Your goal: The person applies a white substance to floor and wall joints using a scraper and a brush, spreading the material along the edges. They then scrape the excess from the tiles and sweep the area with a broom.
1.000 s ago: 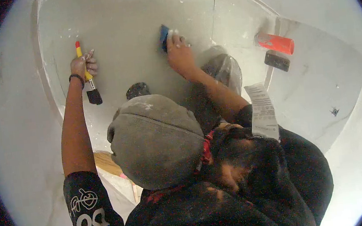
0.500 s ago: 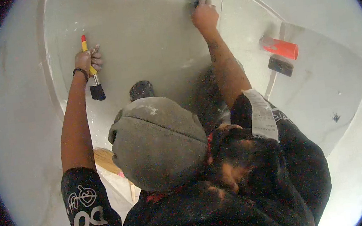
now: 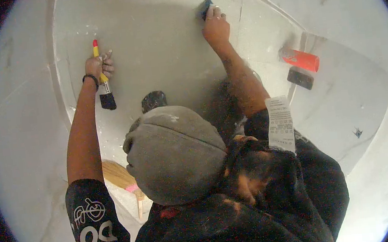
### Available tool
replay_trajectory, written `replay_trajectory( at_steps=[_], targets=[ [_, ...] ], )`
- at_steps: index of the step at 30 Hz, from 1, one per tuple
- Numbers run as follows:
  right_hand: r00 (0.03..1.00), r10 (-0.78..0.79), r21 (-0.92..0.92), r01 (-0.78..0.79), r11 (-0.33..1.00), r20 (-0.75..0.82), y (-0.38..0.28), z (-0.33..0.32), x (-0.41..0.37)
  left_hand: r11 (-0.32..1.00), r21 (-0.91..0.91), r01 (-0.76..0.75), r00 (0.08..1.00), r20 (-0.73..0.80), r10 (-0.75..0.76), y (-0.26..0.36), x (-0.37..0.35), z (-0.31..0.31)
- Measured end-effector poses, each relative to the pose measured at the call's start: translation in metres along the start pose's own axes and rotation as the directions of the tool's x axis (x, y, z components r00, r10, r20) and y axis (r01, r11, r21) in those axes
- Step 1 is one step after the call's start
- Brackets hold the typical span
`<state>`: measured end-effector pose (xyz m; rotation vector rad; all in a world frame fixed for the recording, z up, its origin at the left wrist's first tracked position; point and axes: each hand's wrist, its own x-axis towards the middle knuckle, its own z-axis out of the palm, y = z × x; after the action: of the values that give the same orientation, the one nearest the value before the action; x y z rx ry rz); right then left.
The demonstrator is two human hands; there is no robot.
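My left hand, dusted with pale powder, is closed around the yellow handle of a paintbrush. The brush's red tip points up and its black bristles hang down. On the right, my right hand presses a small dark blue-grey block against the grey-green surface. The block could be a sponge or a sanding block; fingers cover part of it. Between the arms are a grey cap and a black shirt, with a white label sticking up at the shoulder.
A red cylinder lies at the right, beside a dark rectangular block. White marbled panels border the grey-green area. Straw-coloured bristles, like a broom's, show at lower left. A dark rounded thing, perhaps a shoe, sits above the cap.
My right hand has come slightly down and left with the dark block, which is now turned differently. My left hand keeps its hold on the paintbrush. The view has shifted a little.
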<state>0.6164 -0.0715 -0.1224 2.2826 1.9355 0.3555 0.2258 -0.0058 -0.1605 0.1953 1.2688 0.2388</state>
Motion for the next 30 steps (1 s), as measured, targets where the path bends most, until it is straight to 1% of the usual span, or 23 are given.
replay_trajectory(
  at_steps=[1,2,3,4,5,6,7,8,9,10,11,12,13,15,16,17,19,21,22,23,25,29,30],
  targets=[
    [1.000,-0.002,0.004,0.002,1.000,-0.002,0.007,0.000,0.007,1.000,-0.001,-0.003,1.000,-0.004,0.003,0.001,0.001,-0.001],
    [0.973,0.139,0.051,-0.151,0.987,0.184,0.025,0.001,0.017,0.999,-0.038,-0.012,0.999,0.029,0.013,-0.001,0.000,-0.002],
    [0.891,0.261,0.064,-0.305,0.950,0.372,0.043,0.005,0.024,0.997,-0.076,-0.015,0.998,0.062,0.019,-0.004,-0.001,-0.004],
    [0.898,0.382,0.064,-0.404,0.913,0.220,0.056,0.005,0.030,0.997,-0.077,-0.009,0.998,0.060,0.014,-0.007,-0.003,-0.005],
    [0.896,0.386,0.061,-0.407,0.911,0.218,0.053,0.010,0.029,0.999,0.017,-0.048,0.999,0.013,0.048,-0.005,-0.004,-0.003],
    [0.955,0.202,0.006,-0.208,0.978,0.218,0.045,0.018,0.027,0.990,0.113,-0.083,0.996,-0.024,0.087,-0.002,-0.003,0.001],
    [0.972,0.009,-0.047,0.002,0.999,0.234,0.033,0.016,0.025,0.990,0.117,-0.082,0.996,-0.017,0.085,-0.001,-0.001,0.002],
    [0.989,-0.135,0.004,0.135,0.991,0.058,0.019,0.006,0.019,0.998,0.049,-0.048,0.998,0.033,0.047,0.000,0.001,-0.001],
    [0.989,-0.135,0.005,0.135,0.991,0.059,0.027,0.007,0.023,1.000,-0.019,-0.009,0.997,0.082,0.011,-0.001,0.003,-0.005],
    [0.981,0.030,0.038,-0.038,0.999,0.192,0.044,0.011,0.027,1.000,-0.021,-0.004,0.997,0.080,0.005,-0.002,0.000,-0.002],
    [0.929,0.183,0.049,-0.209,0.977,0.321,0.053,0.008,0.032,0.999,0.045,-0.012,1.000,0.001,0.012,0.000,-0.004,0.004],
    [0.909,0.295,0.032,-0.318,0.948,0.295,0.060,0.005,0.033,0.994,0.111,-0.018,0.996,-0.080,0.027,0.003,-0.007,0.007],
    [0.909,0.294,0.037,-0.318,0.947,0.296,0.050,0.001,0.028,0.993,0.113,-0.019,0.996,-0.085,0.028,0.003,-0.007,0.005],
    [0.982,-0.011,0.114,-0.011,0.993,0.190,0.015,-0.004,0.008,0.995,0.088,-0.052,0.996,-0.074,0.058,0.001,-0.007,0.004],
    [0.972,-0.166,0.054,0.159,0.986,0.168,-0.005,-0.008,-0.009,0.996,0.080,-0.047,0.996,-0.073,0.053,-0.001,-0.004,0.003],
    [0.948,-0.246,0.115,0.226,0.967,0.200,-0.018,-0.020,-0.027,1.000,0.023,-0.008,0.998,-0.056,0.009,0.000,0.000,-0.001],
    [0.969,-0.185,0.136,0.164,0.977,0.161,-0.008,-0.027,-0.027,0.999,-0.030,0.034,0.999,-0.034,-0.035,0.001,-0.003,0.005],
    [0.969,0.016,0.163,-0.057,0.985,0.245,0.014,-0.027,-0.007,0.972,0.214,-0.097,0.963,-0.226,0.146,0.003,-0.018,0.021],
    [0.958,0.032,0.164,-0.081,0.983,0.284,0.020,-0.026,0.001,0.971,0.220,-0.096,0.962,-0.230,0.148,0.001,-0.015,0.014],
    [0.958,0.037,0.164,-0.087,0.983,0.285,0.013,-0.030,-0.003,0.976,0.191,-0.106,0.975,-0.172,0.139,-0.001,-0.009,0.008],
    [0.939,-0.117,0.153,0.070,0.986,0.324,0.000,-0.040,-0.015,0.980,0.163,-0.114,0.986,-0.103,0.132,0.000,-0.004,0.005],
    [0.943,-0.068,0.136,0.024,0.990,0.325,0.031,-0.033,0.004,0.999,-0.044,0.002,1.000,0.013,-0.002,0.000,-0.003,-0.003],
    [0.944,0.000,0.136,-0.047,0.990,0.329,0.036,-0.025,0.009,0.993,-0.114,0.043,0.997,0.070,-0.035,0.000,0.000,-0.005]
  ],
)
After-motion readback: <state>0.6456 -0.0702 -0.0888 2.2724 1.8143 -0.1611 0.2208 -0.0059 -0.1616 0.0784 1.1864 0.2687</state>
